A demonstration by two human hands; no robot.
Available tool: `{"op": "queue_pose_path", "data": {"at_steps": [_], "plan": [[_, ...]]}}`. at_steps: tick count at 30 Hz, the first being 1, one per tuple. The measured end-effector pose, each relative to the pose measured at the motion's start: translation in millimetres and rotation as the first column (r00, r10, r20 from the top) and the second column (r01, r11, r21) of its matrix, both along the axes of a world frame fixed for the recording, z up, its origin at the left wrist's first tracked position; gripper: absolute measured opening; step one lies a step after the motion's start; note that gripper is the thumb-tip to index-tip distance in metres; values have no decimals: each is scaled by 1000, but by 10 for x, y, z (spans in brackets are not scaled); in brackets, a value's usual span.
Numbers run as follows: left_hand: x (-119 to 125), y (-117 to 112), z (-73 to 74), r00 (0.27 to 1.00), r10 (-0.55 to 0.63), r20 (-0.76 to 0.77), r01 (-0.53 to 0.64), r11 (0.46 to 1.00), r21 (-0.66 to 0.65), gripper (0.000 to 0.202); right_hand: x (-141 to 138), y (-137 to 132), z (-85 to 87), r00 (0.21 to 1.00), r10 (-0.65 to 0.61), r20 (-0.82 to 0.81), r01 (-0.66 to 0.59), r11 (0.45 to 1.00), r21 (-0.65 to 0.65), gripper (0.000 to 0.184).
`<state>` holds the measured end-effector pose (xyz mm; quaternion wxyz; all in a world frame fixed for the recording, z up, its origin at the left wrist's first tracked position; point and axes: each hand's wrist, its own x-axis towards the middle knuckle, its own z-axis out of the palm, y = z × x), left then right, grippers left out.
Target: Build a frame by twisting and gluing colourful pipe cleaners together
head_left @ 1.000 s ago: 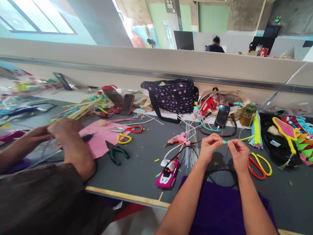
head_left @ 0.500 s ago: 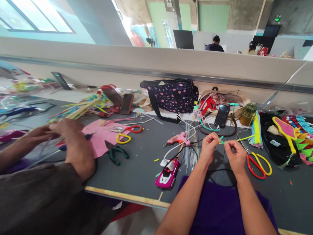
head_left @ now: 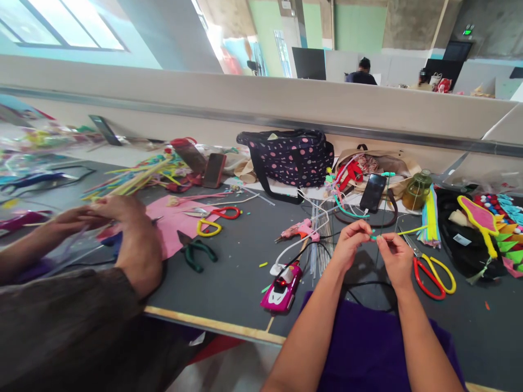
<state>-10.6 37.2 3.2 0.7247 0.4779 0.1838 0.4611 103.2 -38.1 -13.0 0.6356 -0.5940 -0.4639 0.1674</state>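
My left hand [head_left: 352, 245] is closed in a pinch on a short teal pipe cleaner piece [head_left: 373, 238]. From the other side, the fingertips of my right hand [head_left: 395, 257] pinch the same piece, almost touching the left ones. A thin dark wire [head_left: 383, 209] runs upright behind my fingers, with a teal bit at its top. Near my right hand a yellow pipe cleaner [head_left: 415, 230] sticks out toward a bundle of pipe cleaners [head_left: 433, 220]; its inner end is hidden. Scissors [head_left: 435, 275] with red and yellow handles lie right of my right hand.
Left of my hands lie a pink glue gun [head_left: 300, 231], thin wires [head_left: 316, 256] and a magenta car-shaped power strip [head_left: 281, 288]. Behind stand a phone [head_left: 372, 191], a glass jar [head_left: 417, 190] and a dotted bag [head_left: 290, 158]. A co-worker's hands [head_left: 114, 212] work at left near pliers [head_left: 196, 251].
My fingertips have drawn slightly closer together around the teal piece, and less of it shows. The view has shifted a little; the tools on the table lie as before.
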Motion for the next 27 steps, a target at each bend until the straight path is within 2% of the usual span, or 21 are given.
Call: {"op": "queue_pose_path", "data": {"at_steps": [7, 11, 16, 21, 27], "plan": [[-72, 21, 2, 992, -16, -129, 42, 978, 205, 19, 24, -8, 37, 998, -26, -55, 26, 1000, 0, 23], [-96, 54, 6, 977, 56, -206, 26, 926, 377, 22, 32, -7, 43, 997, -21, -72, 22, 1000, 15, 23], [-114, 100, 4, 955, 180, -236, -36, 859, 511, 16, 34, -3, 33, 998, -20, -65, 21, 1000, 17, 23], [-116, 104, 11, 935, 267, -234, -94, 821, 563, 14, 37, -11, 40, 999, -50, -15, 50, 999, 8, 23], [-126, 89, 42, 922, 267, -280, -71, 828, 556, 16, 62, -17, 31, 995, -65, 69, 64, 998, 21, 23]]}}
